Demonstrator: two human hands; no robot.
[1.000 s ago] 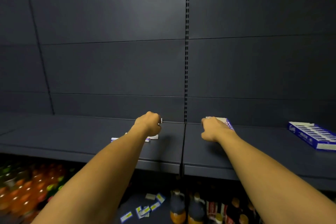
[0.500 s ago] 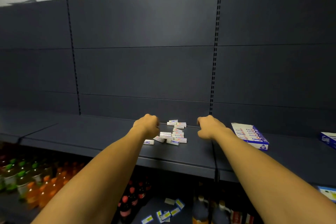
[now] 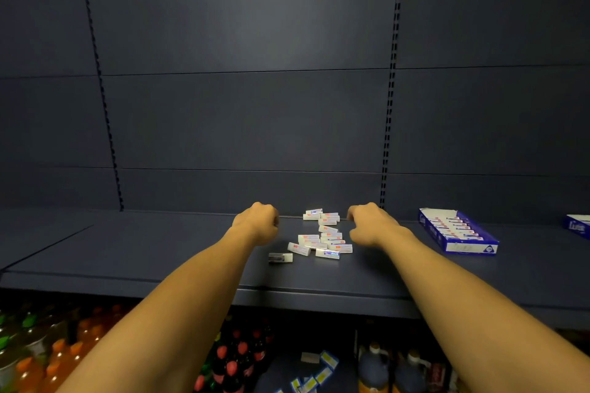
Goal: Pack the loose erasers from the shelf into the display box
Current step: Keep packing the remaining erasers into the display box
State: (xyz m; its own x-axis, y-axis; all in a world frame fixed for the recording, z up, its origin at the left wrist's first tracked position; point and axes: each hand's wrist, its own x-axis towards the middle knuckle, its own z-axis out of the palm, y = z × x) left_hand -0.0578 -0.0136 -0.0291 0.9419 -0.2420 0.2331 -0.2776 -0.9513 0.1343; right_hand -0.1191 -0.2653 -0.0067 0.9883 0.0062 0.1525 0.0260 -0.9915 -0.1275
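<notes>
- Dark grey metal shelf (image 3: 159, 252) carries everything here: a loose heap of small white erasers (image 3: 322, 238) lies near the back edge, about the middle of the left board, close to the seam with the next board.
- One eraser with a dark sleeve (image 3: 280, 258) lies apart, at the front-left side of the heap.
- On the right of the heap, on the next board of the shelf, stands the blue display box (image 3: 458, 234); it is open, and a row of erasers already sits inside it.
- Another blue box (image 3: 578, 226) is only partly seen at the far right edge of the shelf.
- Left hand (image 3: 257, 224) is just beside the left of the heap, with fingers curled into a fist; I cannot tell if it holds an eraser inside, because the fingers point away from the camera.
- Right hand (image 3: 372, 223) is just beside the right of the heap, fingers also curled; again its grip is hidden, so I cannot say if something is in it.
- My judgement: the step in hand is the gathering of erasers from the heap, and most of them are still not packed.
- The next move, I think, calls for pinching some erasers, carrying them right to the display box, and laying them flat in line with the row there.
- Bottles (image 3: 230, 367) and a few fallen erasers (image 3: 319, 370) are seen below the shelf.
</notes>
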